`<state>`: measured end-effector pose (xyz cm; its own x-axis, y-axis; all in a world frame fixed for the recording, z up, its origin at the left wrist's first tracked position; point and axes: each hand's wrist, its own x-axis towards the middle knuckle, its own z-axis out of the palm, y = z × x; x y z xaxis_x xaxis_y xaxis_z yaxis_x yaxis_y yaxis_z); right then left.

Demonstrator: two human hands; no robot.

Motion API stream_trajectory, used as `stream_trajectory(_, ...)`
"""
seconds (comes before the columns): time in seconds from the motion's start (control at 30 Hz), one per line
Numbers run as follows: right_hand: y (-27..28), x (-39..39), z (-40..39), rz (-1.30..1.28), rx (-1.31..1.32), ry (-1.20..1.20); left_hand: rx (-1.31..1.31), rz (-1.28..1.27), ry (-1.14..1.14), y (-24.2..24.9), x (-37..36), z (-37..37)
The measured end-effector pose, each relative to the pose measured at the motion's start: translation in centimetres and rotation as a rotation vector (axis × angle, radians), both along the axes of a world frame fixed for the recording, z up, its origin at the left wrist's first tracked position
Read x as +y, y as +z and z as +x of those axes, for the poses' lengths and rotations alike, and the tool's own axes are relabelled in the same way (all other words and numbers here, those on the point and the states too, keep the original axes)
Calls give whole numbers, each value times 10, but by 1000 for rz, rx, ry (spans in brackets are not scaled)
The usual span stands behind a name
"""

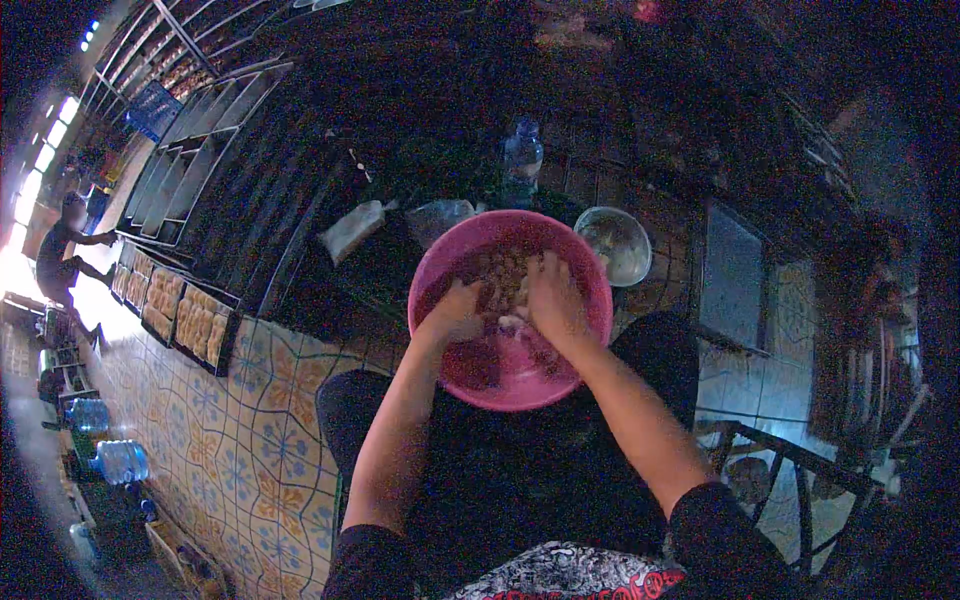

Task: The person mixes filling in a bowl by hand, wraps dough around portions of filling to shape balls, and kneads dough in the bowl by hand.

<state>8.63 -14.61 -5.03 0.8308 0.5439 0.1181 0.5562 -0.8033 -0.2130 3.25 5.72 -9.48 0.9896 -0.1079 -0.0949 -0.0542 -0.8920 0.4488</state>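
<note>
**Both hands were down in the pink basin**

The pink basin (pixel 527 378) sat before you between your knees, and a brown, lumpy mass (pixel 505 272) lay inside it, around its 12 o'clock. A small white bit (pixel 511 322) showed near the middle.

Your left hand (pixel 458 312) was in the basin toward 9 o'clock, fingers bent down at the mass. Your right hand (pixel 556 298) was at 2 o'clock, palm down, fingertips at the mass. Grip, both hands: grasping or merely pressing, you could not tell; dim, grainy light, fingertips partly hidden.

Round the basin: a metal bowl (pixel 632 262) just beside it at 2 o'clock, with something pale inside; a clear bottle (pixel 523 155) upright at 12; a clear bag (pixel 430 218) at 11, close to the rim; a pale, filled bag (pixel 353 232) at 10. A flat grey panel (pixel 733 275) lay at 3, and a black metal frame (pixel 790 458) stood at 4.

Farther off, at 9 o'clock, trays of pale, bun-like pieces (pixel 200 330) lined the patterned tile floor (pixel 270 440). Well beyond them, also near 9, you had another person (pixel 62 250), one arm stretched out. Blue water jugs (pixel 122 461) showed at 8.
</note>
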Motion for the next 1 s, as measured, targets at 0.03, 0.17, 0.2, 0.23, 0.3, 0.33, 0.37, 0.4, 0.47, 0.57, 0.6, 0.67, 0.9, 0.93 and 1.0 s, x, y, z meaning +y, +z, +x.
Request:
stream_trajectory(0.03, 7, 6, 0, -1, 6, -2, 6, -1, -2, 7, 1, 1)
stream_trajectory(0.17, 17, 32, -3, -173, 133, 60, 167, -298, 29, 18, 1, 6)
stream_trajectory(0.2, 14, 36, -4, -277, 137, 21, 81, -236, 42, 16, -1, 3)
stream_trajectory(0.23, 2, 35, 2, -279, 138, 27, 82, -238, 48, 18, -1, 0)
stream_trajectory(0.3, -23, 31, 24, -123, 119, 70, -28, -281, 71, 26, -3, -3)
stream_trajectory(0.33, -38, 34, 33, -122, 112, 75, -36, -280, 76, 19, -5, -2)
stream_trajectory(0.37, -56, 35, 41, -108, 154, 98, -8, -183, 100, 5, -9, 0)
stream_trajectory(0.4, -67, 36, 49, -94, 195, 121, 19, -85, 124, -4, -12, 2)
stream_trajectory(0.47, -75, 22, 68, 67, 179, 117, 31, 8, 108, -3, -17, -3)
stream_trajectory(0.57, -13, 15, 69, 228, 461, 15, 66, 111, 99, -5, -16, -2)
stream_trajectory(0.6, 7, 12, 65, 233, 750, -95, 84, 128, 98, -11, -15, -4)
stream_trajectory(0.67, 1, 8, 66, 268, 620, 8, -3, 168, 90, -19, -16, -9)
stream_trajectory(0.9, 53, -20, 25, 84, 488, 336, 51, -114, 277, -49, -27, 8)
stream_trajectory(0.93, 57, -21, 17, -19, 525, 251, 46, -114, 276, -33, -32, 9)
stream_trajectory(1.0, 50, -38, 16, -135, 484, 288, 132, 65, 131, 18, -45, 5)
